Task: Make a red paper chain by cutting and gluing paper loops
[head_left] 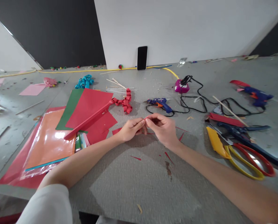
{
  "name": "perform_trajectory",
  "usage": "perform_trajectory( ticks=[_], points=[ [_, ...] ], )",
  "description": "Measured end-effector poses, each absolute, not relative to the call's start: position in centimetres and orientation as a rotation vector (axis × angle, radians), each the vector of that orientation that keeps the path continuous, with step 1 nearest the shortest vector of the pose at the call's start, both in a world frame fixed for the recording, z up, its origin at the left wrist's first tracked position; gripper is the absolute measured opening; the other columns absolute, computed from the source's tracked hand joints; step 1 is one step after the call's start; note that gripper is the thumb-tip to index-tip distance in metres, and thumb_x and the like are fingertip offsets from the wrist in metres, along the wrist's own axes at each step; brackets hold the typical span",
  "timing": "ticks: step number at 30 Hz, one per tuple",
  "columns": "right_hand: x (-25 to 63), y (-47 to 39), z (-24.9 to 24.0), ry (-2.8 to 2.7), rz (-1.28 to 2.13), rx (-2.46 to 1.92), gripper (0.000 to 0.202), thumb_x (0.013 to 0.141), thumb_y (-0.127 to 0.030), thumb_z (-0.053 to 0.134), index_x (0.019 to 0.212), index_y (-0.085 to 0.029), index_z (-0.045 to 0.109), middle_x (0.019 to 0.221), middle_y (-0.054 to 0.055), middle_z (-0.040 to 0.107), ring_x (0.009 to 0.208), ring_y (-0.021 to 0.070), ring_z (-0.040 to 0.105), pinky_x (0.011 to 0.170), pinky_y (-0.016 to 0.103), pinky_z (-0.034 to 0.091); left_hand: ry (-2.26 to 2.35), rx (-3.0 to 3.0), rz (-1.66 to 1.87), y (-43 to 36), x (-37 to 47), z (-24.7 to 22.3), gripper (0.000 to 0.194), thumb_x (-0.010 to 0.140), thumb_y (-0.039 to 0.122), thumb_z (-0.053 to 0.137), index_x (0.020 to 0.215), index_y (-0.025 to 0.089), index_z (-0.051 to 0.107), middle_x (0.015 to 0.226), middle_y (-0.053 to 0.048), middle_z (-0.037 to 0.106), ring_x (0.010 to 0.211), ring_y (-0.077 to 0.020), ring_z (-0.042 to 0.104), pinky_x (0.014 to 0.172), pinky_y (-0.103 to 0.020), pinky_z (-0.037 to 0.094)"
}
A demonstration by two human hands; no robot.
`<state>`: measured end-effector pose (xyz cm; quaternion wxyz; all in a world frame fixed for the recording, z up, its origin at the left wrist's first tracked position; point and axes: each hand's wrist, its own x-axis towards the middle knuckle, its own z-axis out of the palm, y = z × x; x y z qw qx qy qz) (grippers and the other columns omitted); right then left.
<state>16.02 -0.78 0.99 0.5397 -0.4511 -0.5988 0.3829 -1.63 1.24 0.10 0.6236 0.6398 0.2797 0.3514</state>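
At the middle of the table, my left hand (131, 128) and my right hand (164, 128) meet fingertip to fingertip. Both are closed in a pinch on a small piece of red paper (145, 118), mostly covered by the fingers. Just behind them lies a blue glue gun (161, 103) with its tip pointing left. A chain of folded red paper strips (127, 102) rests beyond my left hand. Thin red paper scraps (169, 157) are scattered on the table in front of and beside my hands.
Red sheets (92, 104), a green sheet (67, 115) and plastic-wrapped orange paper (51, 140) lie left. Scissors (243, 161), pliers (239, 133) and a second glue gun (255, 93) lie right. A black cord joins a purple socket block (182, 87). A phone (142, 58) leans on the wall.
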Motion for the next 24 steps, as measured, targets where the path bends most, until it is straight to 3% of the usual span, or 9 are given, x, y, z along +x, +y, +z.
perform_trajectory(
  ticks=[24],
  points=[
    [16.23, -0.80, 1.16, -1.440, 0.864, -1.089, 0.022, 0.090, -0.045, 0.074, 0.088, -0.023, 0.074, 0.075, 0.002, 0.072, 0.067, 0.0166, 0.065, 0.063, 0.031, 0.053, 0.689, 1.483, 0.790, 1.46, -1.58, -0.21, 0.060, 0.096, 0.075, 0.053, 0.088, 0.015, 0.059, 0.072, -0.005, 0.069, 0.049, -0.0059, 0.040, 0.050, -0.022, 0.034]
  ],
)
